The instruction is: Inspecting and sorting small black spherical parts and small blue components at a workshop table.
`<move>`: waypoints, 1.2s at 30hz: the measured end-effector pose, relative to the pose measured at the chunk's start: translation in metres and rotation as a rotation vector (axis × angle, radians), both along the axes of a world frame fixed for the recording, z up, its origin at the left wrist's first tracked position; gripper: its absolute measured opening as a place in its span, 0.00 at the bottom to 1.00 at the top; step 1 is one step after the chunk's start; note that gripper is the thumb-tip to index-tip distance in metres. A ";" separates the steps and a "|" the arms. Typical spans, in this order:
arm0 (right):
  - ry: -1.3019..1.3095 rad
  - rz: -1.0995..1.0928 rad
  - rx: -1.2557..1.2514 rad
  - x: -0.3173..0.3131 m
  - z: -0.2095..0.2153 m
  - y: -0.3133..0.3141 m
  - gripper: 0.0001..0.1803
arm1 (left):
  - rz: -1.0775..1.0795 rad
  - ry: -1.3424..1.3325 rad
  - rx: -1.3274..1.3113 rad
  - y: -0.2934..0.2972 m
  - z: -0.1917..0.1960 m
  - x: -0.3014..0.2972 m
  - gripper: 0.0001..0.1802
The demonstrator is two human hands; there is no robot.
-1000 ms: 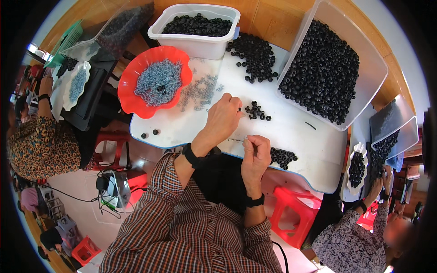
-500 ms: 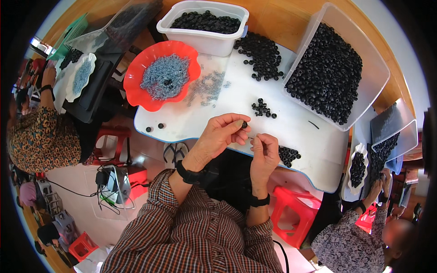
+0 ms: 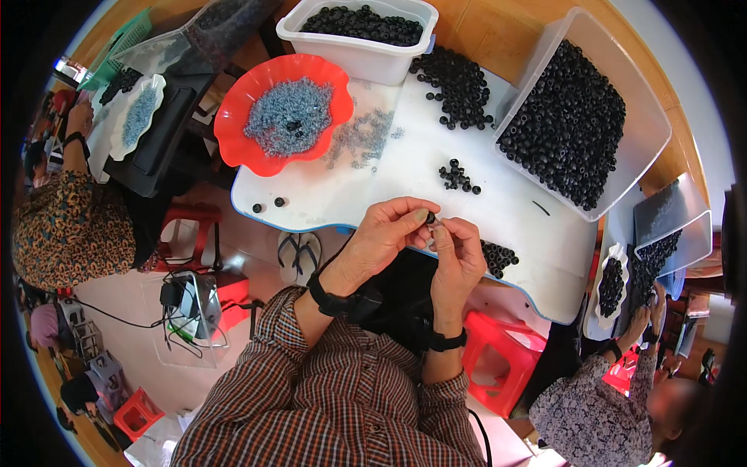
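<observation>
Above the table's near edge, my left hand [image 3: 383, 238] pinches a small black ring-shaped part [image 3: 430, 218] between thumb and fingertips. Close against it, my right hand [image 3: 457, 261] has thumb and forefinger pressed together, and a tiny pale bit seems to show between the hands; its kind is too small to make out. Beside my right hand, a cluster of black parts [image 3: 500, 257] lies at the table edge. Farther up is a smaller group of black parts [image 3: 457, 177]. Two single black parts [image 3: 278, 201] sit at the left of the white table [image 3: 311, 194].
A red scalloped bowl [image 3: 231, 140] holds small clear pieces, with more scattered beside it. Behind stand a white tub [image 3: 358, 56] and, at right, a clear bin [image 3: 657, 138], both full of black parts. Co-workers sit either side; red stools [image 3: 498, 366] stand below.
My right hand has come up against my left, so their fingertips now meet at the black part. The view has shifted slightly.
</observation>
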State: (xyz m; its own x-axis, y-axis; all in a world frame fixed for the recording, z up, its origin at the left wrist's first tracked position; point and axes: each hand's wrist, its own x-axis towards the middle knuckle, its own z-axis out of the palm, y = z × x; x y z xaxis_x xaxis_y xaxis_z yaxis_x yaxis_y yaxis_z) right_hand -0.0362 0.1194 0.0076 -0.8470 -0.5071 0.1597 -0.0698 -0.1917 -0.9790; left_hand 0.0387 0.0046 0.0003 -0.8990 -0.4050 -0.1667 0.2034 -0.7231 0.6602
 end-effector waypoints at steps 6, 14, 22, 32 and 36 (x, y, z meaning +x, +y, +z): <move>-0.024 0.017 0.019 0.002 -0.005 -0.001 0.04 | 0.011 -0.058 -0.039 0.001 0.004 0.004 0.13; 0.000 0.078 0.013 -0.002 -0.004 0.002 0.06 | -0.024 -0.121 -0.160 -0.002 0.005 0.008 0.12; -0.259 0.210 0.012 -0.012 0.000 0.002 0.05 | -0.088 -0.089 -0.155 -0.008 -0.006 0.008 0.12; 0.111 -0.115 0.259 -0.029 -0.007 -0.024 0.04 | 0.033 -0.013 0.213 -0.014 -0.012 0.005 0.12; 0.569 -0.290 0.450 -0.041 -0.017 -0.036 0.05 | 0.031 -0.002 0.216 -0.015 -0.014 0.005 0.12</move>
State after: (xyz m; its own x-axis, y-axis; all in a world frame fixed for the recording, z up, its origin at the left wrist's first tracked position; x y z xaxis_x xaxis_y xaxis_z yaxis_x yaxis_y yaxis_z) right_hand -0.0775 0.0831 -0.0091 -0.8050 -0.3969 0.4411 -0.5714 0.3181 -0.7565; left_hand 0.0435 -0.0102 -0.0141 -0.8865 -0.3867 -0.2542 0.2263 -0.8414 0.4908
